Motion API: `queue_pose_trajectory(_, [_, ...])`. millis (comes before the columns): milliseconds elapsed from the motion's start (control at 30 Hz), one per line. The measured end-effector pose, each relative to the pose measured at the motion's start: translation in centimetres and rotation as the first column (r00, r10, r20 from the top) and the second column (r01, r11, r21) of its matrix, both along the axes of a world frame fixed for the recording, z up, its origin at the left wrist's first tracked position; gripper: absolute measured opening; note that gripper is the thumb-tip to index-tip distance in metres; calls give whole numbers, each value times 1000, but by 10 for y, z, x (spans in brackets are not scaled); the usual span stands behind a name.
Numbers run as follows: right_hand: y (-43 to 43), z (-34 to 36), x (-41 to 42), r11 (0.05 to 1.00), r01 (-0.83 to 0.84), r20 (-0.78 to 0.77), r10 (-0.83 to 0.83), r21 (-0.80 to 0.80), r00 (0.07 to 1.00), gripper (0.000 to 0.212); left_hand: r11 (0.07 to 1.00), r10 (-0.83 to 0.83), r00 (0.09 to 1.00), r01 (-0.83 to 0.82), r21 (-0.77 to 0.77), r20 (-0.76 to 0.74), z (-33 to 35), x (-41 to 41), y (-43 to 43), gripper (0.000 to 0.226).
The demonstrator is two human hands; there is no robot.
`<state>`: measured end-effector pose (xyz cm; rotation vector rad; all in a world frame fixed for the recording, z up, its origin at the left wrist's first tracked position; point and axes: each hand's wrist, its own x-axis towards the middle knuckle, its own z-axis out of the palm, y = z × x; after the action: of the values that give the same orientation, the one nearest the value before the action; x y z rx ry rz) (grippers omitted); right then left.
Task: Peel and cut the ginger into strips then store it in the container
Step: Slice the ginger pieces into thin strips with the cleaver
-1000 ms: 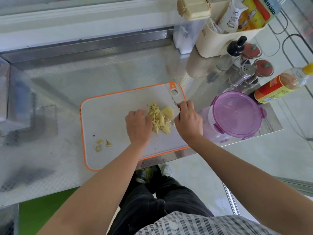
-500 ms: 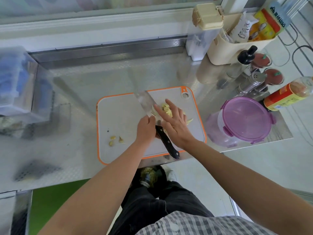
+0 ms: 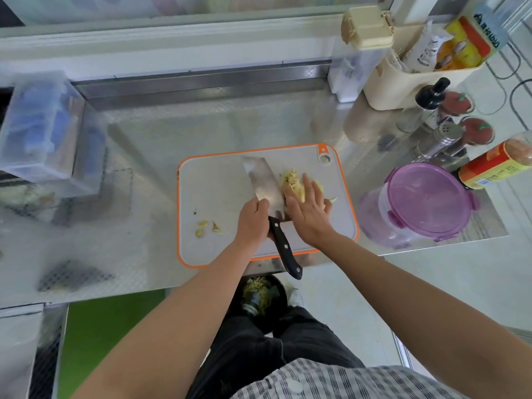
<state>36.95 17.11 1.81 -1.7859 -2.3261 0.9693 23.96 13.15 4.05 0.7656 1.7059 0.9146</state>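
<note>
Left hand (image 3: 253, 220) grips the knife (image 3: 263, 182) where handle meets blade. Right hand (image 3: 309, 208), fingers straight, presses the ginger strips (image 3: 292, 182) just beside the blade, on the orange-rimmed cutting board (image 3: 213, 191). The purple-lidded container (image 3: 426, 201) stands on the tabletop (image 3: 172, 133), right of the board.

Pale grey plastic cutting board (image 3: 216, 191): orange rim all round. Steel cleaver (image 3: 262, 182): silver blade, black handle with pale rivets. Cut ginger strips (image 3: 291, 180): pale yellow. Round plastic container (image 3: 426, 203): translucent purple lid, clear body tinted lilac. Metal tabletop (image 3: 149, 139): silver-grey, fine embossed checker pattern. Boxy caddy (image 3: 403, 82): cream. Shirt (image 3: 345, 381): white with dark check. Trousers (image 3: 273, 349): black.
</note>
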Motion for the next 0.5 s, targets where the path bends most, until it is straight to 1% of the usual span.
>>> queue_pose_trajectory(33, [1, 0, 3, 999, 35, -12, -35, 5, 999, 50, 1000, 28, 1000, -28, 3, 1, 0, 0, 0, 22])
queue_pose_trajectory(67, [-1, 1, 5, 999, 3, -50, 0, 48, 999, 51, 998, 59, 998, -59, -2, 2, 1, -1, -1, 24])
queue_pose_trajectory(133, [-10, 3, 5, 977, -168, -118, 184, 133, 976, 50, 991, 134, 991, -134, 1, 20, 3, -2, 0, 28])
queue_pose_trajectory(167, [-14, 2, 5, 965, -218, -122, 236, 146, 964, 50, 984, 178, 984, -178, 6, 27, 2, -3, 1, 30])
queue_pose_trajectory(200, [-16, 1, 6, 971, -204, -109, 218, 127, 970, 52, 977, 211, 977, -212, 12, 19, 1, -3, 2, 30])
queue_pose_trajectory(267, [-15, 0, 12, 996, -58, -89, 64, 69, 994, 59, 966, 259, 966, -259, 14, -5, -2, -3, 4, 30])
queue_pose_trajectory(300, [-15, 1, 14, 997, -26, -96, 33, 70, 995, 61, 962, 274, 962, -274, 14, -6, -3, -4, 5, 30])
queue_pose_trajectory(367, [-16, 5, 13, 990, -94, -122, 106, 102, 987, 56, 964, 266, 964, -266, 3, -17, -4, -6, 6, 28])
queue_pose_trajectory(400, [-16, 6, 12, 985, -138, -118, 151, 107, 982, 54, 966, 259, 966, -259, 2, -18, -5, -6, 7, 28])
queue_pose_trajectory(433, [-15, 6, 13, 985, -149, -100, 158, 92, 982, 53, 966, 258, 966, -258, -7, -18, -6, -6, 8, 27])
queue_pose_trajectory(500, [-11, 7, 15, 997, -63, -57, 66, 53, 996, 58, 964, 266, 964, -265, -24, 22, -8, -4, 8, 26])
